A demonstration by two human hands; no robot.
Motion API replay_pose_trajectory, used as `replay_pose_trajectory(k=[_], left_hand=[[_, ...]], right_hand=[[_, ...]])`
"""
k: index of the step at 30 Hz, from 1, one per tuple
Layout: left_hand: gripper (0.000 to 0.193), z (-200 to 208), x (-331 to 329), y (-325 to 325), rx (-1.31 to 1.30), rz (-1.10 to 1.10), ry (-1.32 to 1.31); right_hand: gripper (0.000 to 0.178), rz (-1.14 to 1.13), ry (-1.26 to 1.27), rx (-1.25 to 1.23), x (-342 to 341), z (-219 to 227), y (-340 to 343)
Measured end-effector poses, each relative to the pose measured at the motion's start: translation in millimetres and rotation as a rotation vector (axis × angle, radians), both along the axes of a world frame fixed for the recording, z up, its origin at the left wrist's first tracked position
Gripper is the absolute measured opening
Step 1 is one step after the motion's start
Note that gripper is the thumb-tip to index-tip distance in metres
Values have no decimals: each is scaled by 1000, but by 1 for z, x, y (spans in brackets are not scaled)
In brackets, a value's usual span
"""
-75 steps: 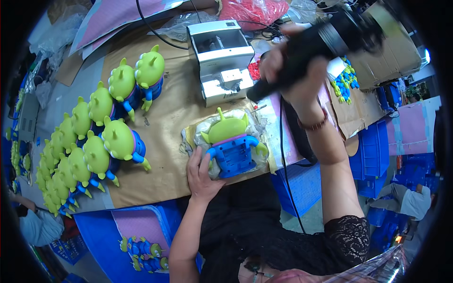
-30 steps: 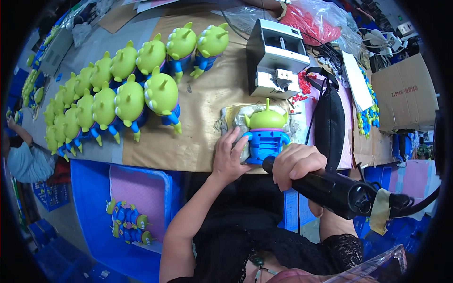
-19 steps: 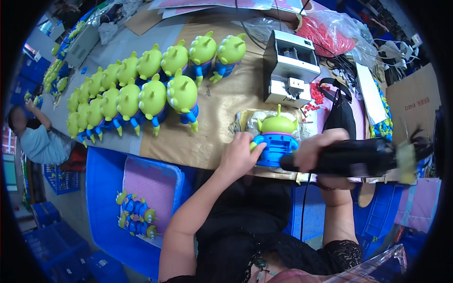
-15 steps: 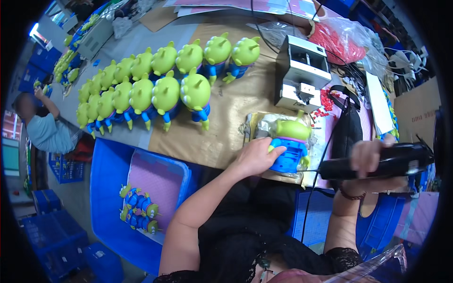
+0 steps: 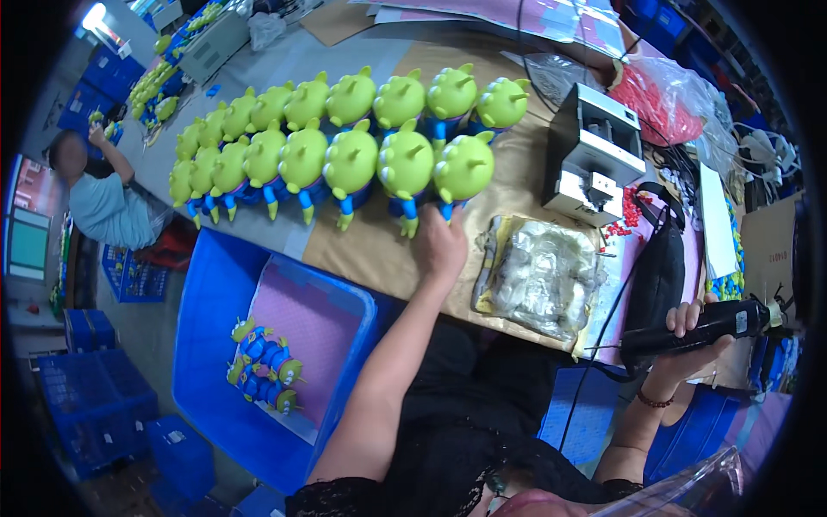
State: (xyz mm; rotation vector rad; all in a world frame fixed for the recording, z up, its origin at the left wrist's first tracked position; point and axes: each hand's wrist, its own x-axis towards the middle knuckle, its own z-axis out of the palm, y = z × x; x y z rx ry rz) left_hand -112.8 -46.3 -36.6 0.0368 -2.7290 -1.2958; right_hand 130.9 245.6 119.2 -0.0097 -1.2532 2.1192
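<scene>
Green-headed figure [image 5: 464, 168] now off pad [image 5: 548, 277], at left hand [image 5: 444, 246]

Cool, bright light fills the scene; a tube lamp [image 5: 105, 30] glares at far left. Glare whitens the plastic-wrapped pad [image 5: 547, 276], soft shadows gather beneath the toy figures [image 5: 465, 168] on the worktop [image 5: 370, 254], and black-rimmed fisheye distortion bends edges.

left arm [image 5: 379, 370] stretched forward | left hand [image 5: 444, 248] partly hidden | right hand [image 5: 692, 356] curled closed
</scene>
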Motion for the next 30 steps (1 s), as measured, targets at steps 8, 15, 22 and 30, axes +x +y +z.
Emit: replay_pose_trajectory(k=[8,15,22,30], left_hand=[[37,-11,86,-132,125,-523,330],[48,-198,194,-449,-352,550,-57],[108,-309,169,-620,-455,827,-614],[132,-273,125,-457,-623,462,-803]], right_hand=[[84,-5,-193,26,-19,2,-11],[75,-10,-286,88,-46,25,-41],[68,38,-300,21,-44,21,-48],[73,57,-272,160,-55,30,-96]])
